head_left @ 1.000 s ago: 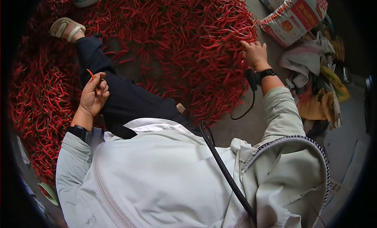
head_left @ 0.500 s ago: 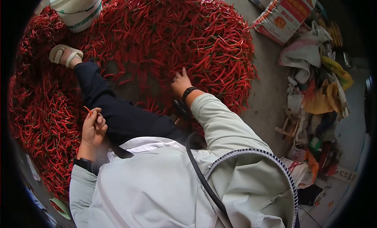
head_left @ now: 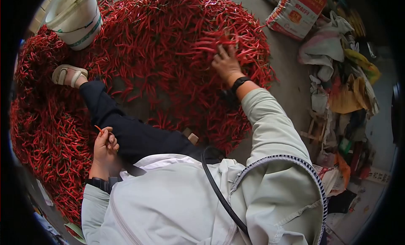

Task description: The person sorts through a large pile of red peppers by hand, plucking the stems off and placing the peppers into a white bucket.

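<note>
My left hand (head_left: 105, 146) is closed on a slim red chili pepper (head_left: 99, 129), whose tip pokes up past the thumb and forefinger. It hovers over the thigh of my dark trousers (head_left: 143, 137). My right hand (head_left: 227, 63) reaches out to the right side of the big heap of red chili peppers (head_left: 164, 38). Its fingers are stretched and apart, touching the heap. Some blurred chili peppers (head_left: 209, 46) lie at the fingertips; whether any are gripped is hard to make out.
A white bucket (head_left: 80, 23) stands among the peppers at upper left, near my sandalled foot (head_left: 69, 75). More chili peppers (head_left: 46, 152) lie along my left. At right are a printed sack (head_left: 297, 15), crumpled bags (head_left: 325, 51) and a small wooden frame (head_left: 316, 129).
My right hand has moved up and to the right across the heap, and peppers by its fingers are stirred. My left hand still holds its chili pepper.
</note>
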{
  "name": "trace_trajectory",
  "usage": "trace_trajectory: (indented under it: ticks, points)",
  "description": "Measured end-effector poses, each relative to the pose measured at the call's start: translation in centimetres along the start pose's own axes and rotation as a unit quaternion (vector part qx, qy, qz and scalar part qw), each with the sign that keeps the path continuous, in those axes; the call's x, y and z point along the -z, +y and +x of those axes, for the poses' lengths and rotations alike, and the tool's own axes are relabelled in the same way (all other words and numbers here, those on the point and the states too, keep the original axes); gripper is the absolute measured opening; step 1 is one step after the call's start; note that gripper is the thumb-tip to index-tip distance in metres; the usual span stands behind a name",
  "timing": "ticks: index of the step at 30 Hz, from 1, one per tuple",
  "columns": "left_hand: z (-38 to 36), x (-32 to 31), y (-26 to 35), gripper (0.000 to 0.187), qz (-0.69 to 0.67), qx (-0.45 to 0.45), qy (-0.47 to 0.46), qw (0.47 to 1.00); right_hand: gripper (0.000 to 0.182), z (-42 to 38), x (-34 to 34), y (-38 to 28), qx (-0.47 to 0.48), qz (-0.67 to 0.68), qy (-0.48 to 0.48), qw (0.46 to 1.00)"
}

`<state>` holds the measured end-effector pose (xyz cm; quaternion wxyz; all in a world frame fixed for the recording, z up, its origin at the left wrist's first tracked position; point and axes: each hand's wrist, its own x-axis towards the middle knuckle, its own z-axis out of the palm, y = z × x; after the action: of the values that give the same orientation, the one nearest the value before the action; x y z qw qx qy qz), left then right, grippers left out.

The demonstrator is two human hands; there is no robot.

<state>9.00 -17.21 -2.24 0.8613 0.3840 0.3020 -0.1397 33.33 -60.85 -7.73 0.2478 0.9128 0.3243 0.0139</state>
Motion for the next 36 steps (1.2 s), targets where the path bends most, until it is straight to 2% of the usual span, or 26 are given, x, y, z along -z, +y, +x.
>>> trace_trajectory:
  ticks: [1,3,4,12,14,15,17,18,19,20,21,22,24,27,29,31,34,36]
  points:
    - [0.0,-0.1,0.0,0.016,0.002,-0.002,-0.001,1.000,0.025,0.0,1.2,1.5,-0.061,0.009,-0.022,0.998]
    - [0.0,-0.2,0.1,0.016,0.011,0.004,0.009,1.000,0.023,0.0,2.5,4.3,-0.078,0.037,-0.034,0.996]
    - [0.1,-0.4,0.1,0.016,0.004,0.003,0.007,1.000,0.029,0.2,3.3,5.2,-0.088,0.018,-0.086,0.992]
    - [-0.4,-0.7,0.2,0.017,0.004,0.009,0.015,1.000,0.027,-0.8,3.2,11.9,-0.236,-0.012,-0.108,0.966]
    - [-0.2,-0.7,0.1,0.016,-0.003,0.010,0.011,1.000,0.026,-0.6,3.6,12.9,-0.324,-0.039,-0.117,0.938]
    - [-0.1,-0.7,0.1,0.016,-0.012,0.013,0.007,1.000,0.026,-0.1,3.6,12.9,-0.326,-0.039,-0.115,0.938]
    - [0.0,-0.8,0.4,0.016,-0.019,0.013,-0.007,1.000,0.024,1.4,3.9,12.1,-0.371,-0.050,0.015,0.927]
    - [0.0,-0.9,0.7,0.016,-0.027,0.014,-0.019,0.999,0.018,2.4,4.1,10.9,-0.326,-0.052,0.077,0.941]
    - [0.1,-1.1,1.1,0.016,-0.024,0.015,-0.022,0.999,0.014,4.3,2.3,9.4,-0.265,-0.031,0.186,0.946]
    - [0.0,-1.3,1.5,0.016,-0.039,0.019,-0.026,0.999,0.012,5.4,3.3,6.5,-0.204,0.020,0.219,0.954]
    - [0.1,-1.4,1.8,0.016,-0.054,0.024,-0.029,0.998,0.012,7.4,2.6,3.2,-0.163,0.000,0.212,0.963]
    - [0.3,-0.9,2.1,0.017,-0.070,0.022,-0.052,0.996,0.011,8.3,4.7,-0.7,-0.127,0.023,0.133,0.983]
    - [0.6,-0.9,3.0,0.018,-0.082,0.001,-0.050,0.995,0.014,9.3,4.8,-7.7,0.001,0.137,0.176,0.975]
    - [1.2,0.5,3.2,0.021,-0.127,-0.015,-0.086,0.988,0.021,10.5,3.2,-17.3,0.156,0.221,0.110,0.956]
    - [1.3,1.2,3.1,0.020,-0.128,-0.023,-0.057,0.990,0.029,11.0,1.9,-22.5,0.203,0.225,0.085,0.949]
    - [1.2,1.3,2.7,0.020,-0.133,-0.024,-0.041,0.990,0.031,11.6,1.8,-25.0,0.260,0.223,0.029,0.939]
    - [0.9,1.2,2.5,0.020,-0.120,-0.038,-0.030,0.992,0.032,13.6,0.0,-28.8,0.239,0.211,-0.021,0.948]
    - [0.5,0.9,2.7,0.020,-0.115,-0.043,-0.001,0.992,0.032,14.8,0.8,-28.2,0.256,0.214,-0.039,0.942]
